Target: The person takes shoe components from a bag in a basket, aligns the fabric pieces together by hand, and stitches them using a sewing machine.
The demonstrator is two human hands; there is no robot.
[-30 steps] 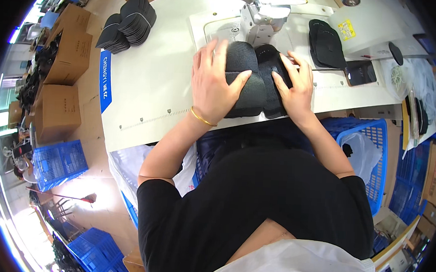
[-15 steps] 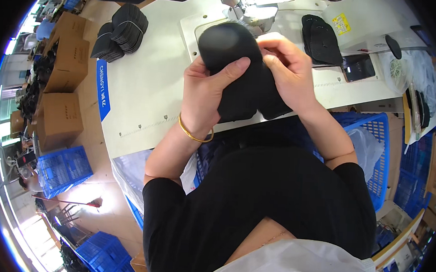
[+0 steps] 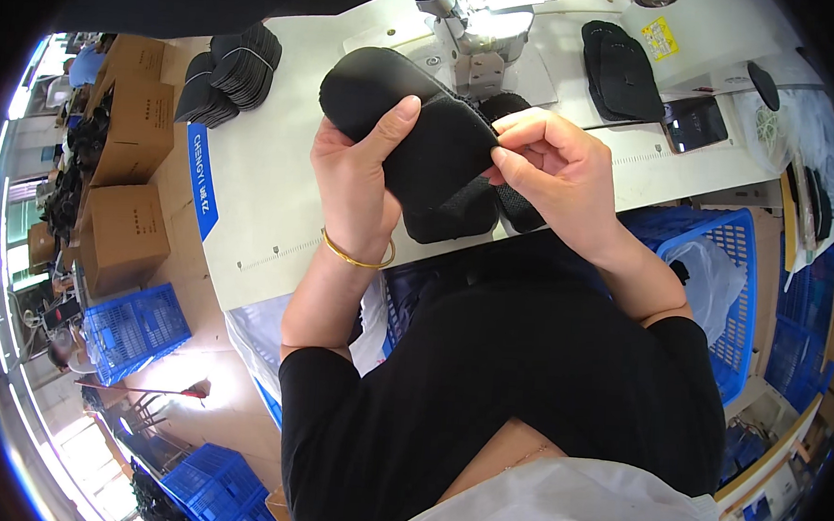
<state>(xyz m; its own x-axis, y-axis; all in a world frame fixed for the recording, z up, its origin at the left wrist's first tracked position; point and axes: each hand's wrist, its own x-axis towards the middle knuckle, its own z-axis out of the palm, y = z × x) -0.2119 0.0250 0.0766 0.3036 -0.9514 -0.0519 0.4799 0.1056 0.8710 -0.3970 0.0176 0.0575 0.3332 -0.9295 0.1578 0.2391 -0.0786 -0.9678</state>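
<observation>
My left hand (image 3: 357, 177) grips a black sole-shaped pad (image 3: 433, 134) by its left side, thumb on top and fingers underneath. The pad is tilted over the white sewing table, in front of the sewing machine (image 3: 482, 38). On the pad's right edge, the thumb and fingertips of my right hand (image 3: 563, 174) pinch together. More black padded pieces (image 3: 452, 213) lie beneath it at the table's front edge; whether they are joined to the pad I cannot tell.
Bound stacks of black sole-shaped pieces (image 3: 243, 63) sit at the table's far left. Loose black pieces (image 3: 620, 73) and a phone (image 3: 696, 124) lie at the right. Blue baskets (image 3: 731, 305) flank my body, and cardboard boxes (image 3: 126, 236) stand on the floor at left.
The pad has swung left and tilted, baring the pieces beneath it and more of the machine. My left hand has shifted left; my right hand has moved slightly down, still pinching.
</observation>
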